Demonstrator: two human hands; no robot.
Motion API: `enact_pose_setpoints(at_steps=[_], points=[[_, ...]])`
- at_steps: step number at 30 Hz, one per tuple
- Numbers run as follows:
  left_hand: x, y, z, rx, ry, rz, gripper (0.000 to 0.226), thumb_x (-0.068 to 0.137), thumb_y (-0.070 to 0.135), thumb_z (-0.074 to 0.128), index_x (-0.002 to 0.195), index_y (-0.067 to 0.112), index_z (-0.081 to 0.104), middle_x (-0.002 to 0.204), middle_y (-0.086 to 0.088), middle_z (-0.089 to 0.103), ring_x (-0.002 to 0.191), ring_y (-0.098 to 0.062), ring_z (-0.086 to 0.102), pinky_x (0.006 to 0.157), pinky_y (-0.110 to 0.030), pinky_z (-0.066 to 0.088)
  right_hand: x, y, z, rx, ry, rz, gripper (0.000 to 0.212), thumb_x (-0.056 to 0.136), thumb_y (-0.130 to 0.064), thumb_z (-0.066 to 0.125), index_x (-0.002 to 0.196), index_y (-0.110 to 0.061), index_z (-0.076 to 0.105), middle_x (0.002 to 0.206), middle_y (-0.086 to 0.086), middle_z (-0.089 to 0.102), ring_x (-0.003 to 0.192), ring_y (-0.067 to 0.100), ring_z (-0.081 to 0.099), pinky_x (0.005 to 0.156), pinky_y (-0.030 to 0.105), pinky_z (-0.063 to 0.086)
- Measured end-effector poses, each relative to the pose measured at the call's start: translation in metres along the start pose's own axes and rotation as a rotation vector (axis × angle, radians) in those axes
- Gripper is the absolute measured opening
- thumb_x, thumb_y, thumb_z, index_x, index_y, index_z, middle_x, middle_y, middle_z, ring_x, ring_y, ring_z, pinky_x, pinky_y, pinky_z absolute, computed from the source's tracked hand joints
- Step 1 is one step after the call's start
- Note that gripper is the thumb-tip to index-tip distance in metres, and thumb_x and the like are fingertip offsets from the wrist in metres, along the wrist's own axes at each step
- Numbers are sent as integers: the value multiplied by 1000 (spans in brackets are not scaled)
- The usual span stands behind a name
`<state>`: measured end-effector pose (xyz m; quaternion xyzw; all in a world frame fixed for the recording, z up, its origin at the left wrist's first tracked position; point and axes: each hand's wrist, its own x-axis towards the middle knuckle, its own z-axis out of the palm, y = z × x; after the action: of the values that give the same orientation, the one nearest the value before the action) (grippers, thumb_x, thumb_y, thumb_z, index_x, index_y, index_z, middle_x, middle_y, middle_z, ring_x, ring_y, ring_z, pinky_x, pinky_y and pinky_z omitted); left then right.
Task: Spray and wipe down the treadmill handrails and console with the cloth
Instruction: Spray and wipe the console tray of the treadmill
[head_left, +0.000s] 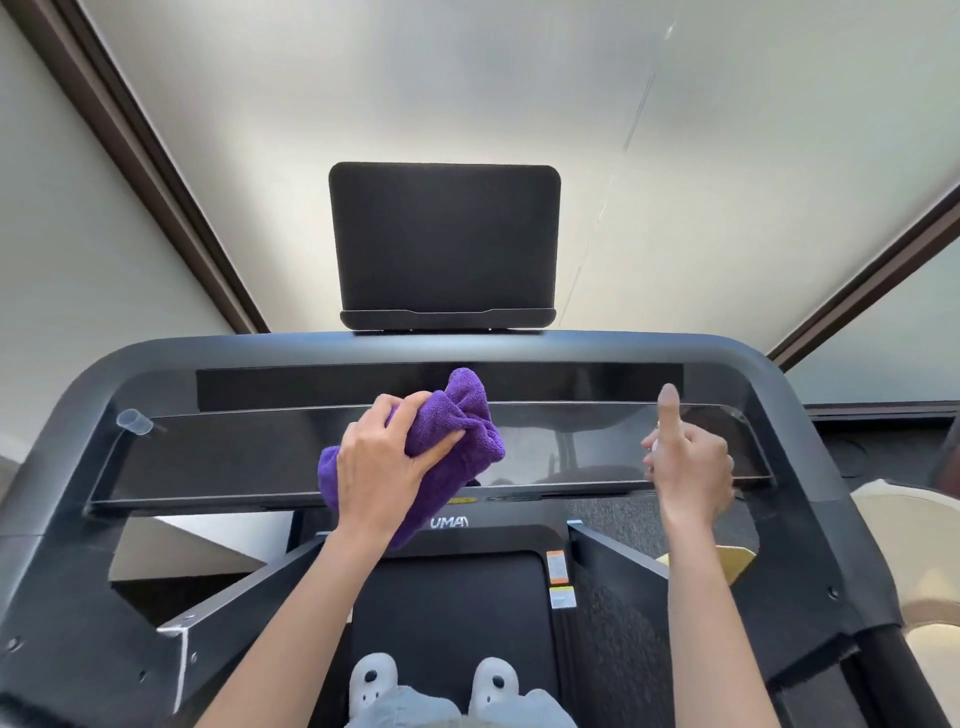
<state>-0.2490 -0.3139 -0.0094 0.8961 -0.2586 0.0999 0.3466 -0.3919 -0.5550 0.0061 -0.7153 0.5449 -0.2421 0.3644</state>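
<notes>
Cloth (457, 431): purple, bunched, gripped in the left hand (382, 467), fingers (395, 410) curled over its top and thumb pinching its side; it lies pressed against the glossy black console panel (218, 457), near the panel's middle.

Right hand (688, 462): raised just right of the cloth, in front of the same panel, thumb (669, 410) pointing straight up, other fingers curled round a small pale object, mostly hidden; whether it is the spray bottle cannot be told.

Console: wide dark frame (779, 395) with rounded corners encloses the panel; a dark strip (311, 387) runs above it. A small clear cylinder (134, 421) sits at the panel's upper left corner.

Screen (444, 239): black, blank, rounded corners, standing upright above the console centre on a narrow ledge.

Treadmill belt (457, 613): black, below the console, with warning stickers (558, 579) on its right edge.

Slippers (371, 680): white, a pair, on the belt at the bottom edge.
</notes>
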Motion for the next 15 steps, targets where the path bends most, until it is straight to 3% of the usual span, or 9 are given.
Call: enact_pose_setpoints(at_steps=[7,10,12,15], points=[[26,-77,-62,162,-5,186,55,85,64,47,123,29,64,99,2,60,80,-22,55,77,-34,38,-61,-44,65,24,-153,-26,72,100,-69,42,60,-15,67,62,-1,66,75,29,66,71,35,35],[37,-118,-74,278,-82,281,56,88,63,41,133,32,55,109,-1,60,90,-25,56,84,-35,33,-84,-68,95,25,-208,-53,76,92,-78,41,60,-14,66,60,-2,66,74,30,67,73,36,38],[40,-139,-72,357,-153,280,62,88,62,37,142,32,42,128,-5,57,109,-32,54,98,-41,31,-98,-80,111,13,-208,-76,85,78,-87,30,60,-13,66,61,-2,67,74,31,67,75,37,42],[27,-152,-61,441,-282,208,73,88,67,30,152,32,23,157,-7,29,142,-39,25,116,-58,10,-113,-89,127,16,-206,-105,90,68,-90,22,61,-11,65,59,-1,66,71,31,67,73,37,43]])
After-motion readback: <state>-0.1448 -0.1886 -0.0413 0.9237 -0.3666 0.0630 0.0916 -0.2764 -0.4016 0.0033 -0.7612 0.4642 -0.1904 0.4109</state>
